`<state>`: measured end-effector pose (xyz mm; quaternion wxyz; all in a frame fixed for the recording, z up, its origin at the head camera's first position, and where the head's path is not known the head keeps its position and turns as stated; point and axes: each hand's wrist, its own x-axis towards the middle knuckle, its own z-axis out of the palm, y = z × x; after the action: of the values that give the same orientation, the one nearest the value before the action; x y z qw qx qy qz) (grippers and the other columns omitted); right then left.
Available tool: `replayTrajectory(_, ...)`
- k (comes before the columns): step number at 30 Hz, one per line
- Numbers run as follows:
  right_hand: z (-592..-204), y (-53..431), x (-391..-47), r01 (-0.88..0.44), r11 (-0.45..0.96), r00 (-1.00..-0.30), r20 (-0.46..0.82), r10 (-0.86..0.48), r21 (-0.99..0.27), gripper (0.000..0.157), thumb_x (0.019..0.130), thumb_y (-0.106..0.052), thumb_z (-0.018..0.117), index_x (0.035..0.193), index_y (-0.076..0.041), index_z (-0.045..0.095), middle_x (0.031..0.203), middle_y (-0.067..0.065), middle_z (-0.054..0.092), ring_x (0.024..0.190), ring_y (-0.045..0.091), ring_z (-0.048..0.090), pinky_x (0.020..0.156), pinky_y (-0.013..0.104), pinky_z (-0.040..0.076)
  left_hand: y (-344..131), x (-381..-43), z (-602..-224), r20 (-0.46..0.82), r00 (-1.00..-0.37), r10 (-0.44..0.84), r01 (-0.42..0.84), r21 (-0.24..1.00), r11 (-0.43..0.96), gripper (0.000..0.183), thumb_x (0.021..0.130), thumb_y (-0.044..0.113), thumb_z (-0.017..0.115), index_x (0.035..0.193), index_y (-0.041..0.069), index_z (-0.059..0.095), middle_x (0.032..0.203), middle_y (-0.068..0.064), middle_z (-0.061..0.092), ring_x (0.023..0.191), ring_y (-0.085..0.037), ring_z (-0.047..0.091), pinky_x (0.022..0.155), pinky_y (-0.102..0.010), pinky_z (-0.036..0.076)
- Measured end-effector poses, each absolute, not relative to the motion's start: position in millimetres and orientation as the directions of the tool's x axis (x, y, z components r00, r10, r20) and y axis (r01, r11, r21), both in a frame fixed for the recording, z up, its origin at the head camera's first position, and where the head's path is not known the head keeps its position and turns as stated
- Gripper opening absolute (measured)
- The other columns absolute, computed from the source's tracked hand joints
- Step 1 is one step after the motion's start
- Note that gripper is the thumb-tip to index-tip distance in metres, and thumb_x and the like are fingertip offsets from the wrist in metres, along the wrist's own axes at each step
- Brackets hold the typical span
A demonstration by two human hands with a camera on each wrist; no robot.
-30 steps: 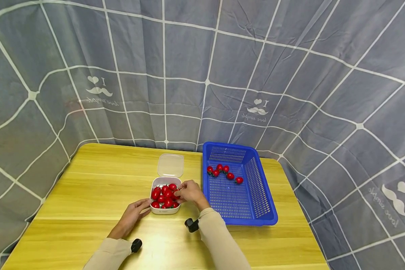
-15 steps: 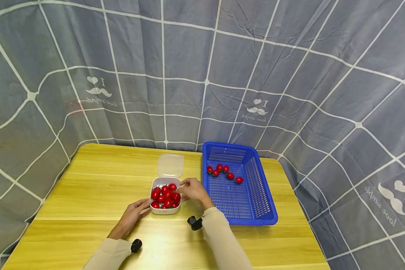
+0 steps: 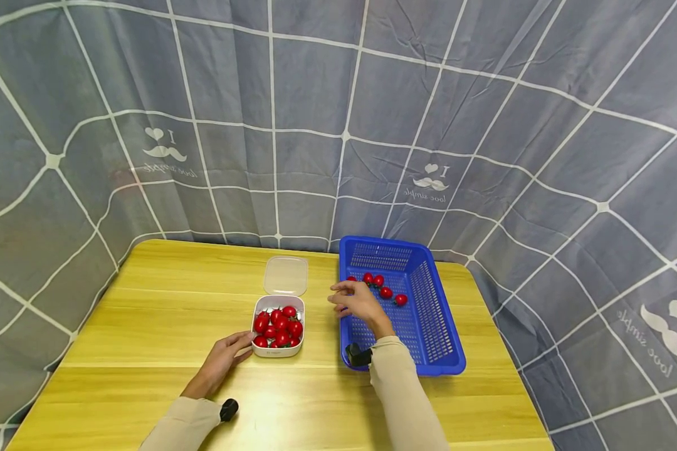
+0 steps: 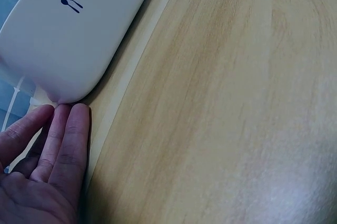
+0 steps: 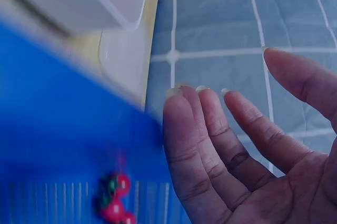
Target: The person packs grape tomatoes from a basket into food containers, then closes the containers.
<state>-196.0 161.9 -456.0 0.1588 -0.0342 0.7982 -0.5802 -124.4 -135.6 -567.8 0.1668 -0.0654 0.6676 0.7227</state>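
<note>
A white lunch box (image 3: 276,352) holds several red cherry tomatoes (image 3: 279,324). My left hand (image 3: 224,356) touches the box's left side with its fingertips, fingers fairly straight, as the left wrist view also shows. Over the near left rim of a blue plastic basket (image 3: 395,368) is my right hand (image 3: 363,305), its fingers apart and holding nothing. Several more tomatoes (image 3: 386,292) lie on the basket floor towards the back; the right hand partly hides some of them. In the right wrist view the thumb and fingers (image 5: 184,124) are well separated above the basket wall.
A translucent lid (image 3: 286,275) lies flat on the table just behind the lunch box. The yellow wooden table (image 3: 146,326) ends at a grey checked curtain (image 3: 310,163) at the back and sides.
My right hand has left the lunch box and moved right to the basket's rim; the tomato it was touching now lies in the box. The left hand has stayed put.
</note>
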Motion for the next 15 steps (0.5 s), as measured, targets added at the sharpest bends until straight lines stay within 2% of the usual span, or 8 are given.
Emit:
replayTrajectory(5, -454.8, 187.2, -201.2, 0.142, 0.312, -0.960, -0.207, -0.187, -0.939, 0.035, 0.090, -0.006, 0.066, 0.119, 0.011, 0.059, 0.104, 0.024, 0.065, 0.080, 0.036, 0.067, 0.075, 0.048, 0.061, -134.7, -126.9, -568.2, -0.312, -0.940, 0.139, -0.321, 0.946, -0.050, 0.060, 0.100, 0.029, 0.053, 0.138, -0.015, 0.037, 0.144, -0.031, 0.037, 0.133, -0.038, 0.038, 0.103, -0.034, 0.047)
replayTrajectory(7, -454.8, 196.0, -203.1, 0.152, 0.306, -0.964, -0.209, -0.163, -0.940, 0.034, 0.090, -0.006, 0.066, 0.119, 0.011, 0.059, 0.106, 0.027, 0.064, 0.079, 0.034, 0.067, 0.077, 0.050, 0.060, -134.6, -127.4, -568.8, -0.312, -0.940, 0.138, -0.321, 0.946, -0.048, 0.060, 0.100, 0.029, 0.053, 0.138, -0.016, 0.037, 0.144, -0.030, 0.037, 0.133, -0.038, 0.038, 0.103, -0.033, 0.047)
replayTrajectory(12, -458.2, 216.6, -208.4, 0.178, 0.307, -0.964, -0.228, -0.134, -0.935, 0.036, 0.091, -0.006, 0.064, 0.121, 0.013, 0.056, 0.109, 0.028, 0.063, 0.071, 0.020, 0.066, 0.080, 0.050, 0.059, -134.5, -125.8, -570.5, -0.322, -0.937, 0.138, -0.330, 0.943, -0.039, 0.061, 0.100, 0.029, 0.053, 0.139, -0.015, 0.035, 0.145, -0.030, 0.036, 0.134, -0.037, 0.037, 0.103, -0.034, 0.047)
replayTrajectory(15, -463.0, 229.8, -213.3, 0.188, 0.307, -0.968, -0.228, -0.102, -0.933, 0.036, 0.090, -0.004, 0.064, 0.121, 0.013, 0.056, 0.106, 0.025, 0.065, 0.074, 0.023, 0.067, 0.080, 0.050, 0.059, -133.8, -124.5, -571.4, -0.323, -0.937, 0.135, -0.331, 0.942, -0.043, 0.062, 0.100, 0.029, 0.054, 0.139, -0.015, 0.035, 0.145, -0.030, 0.036, 0.134, -0.038, 0.037, 0.104, -0.035, 0.047)
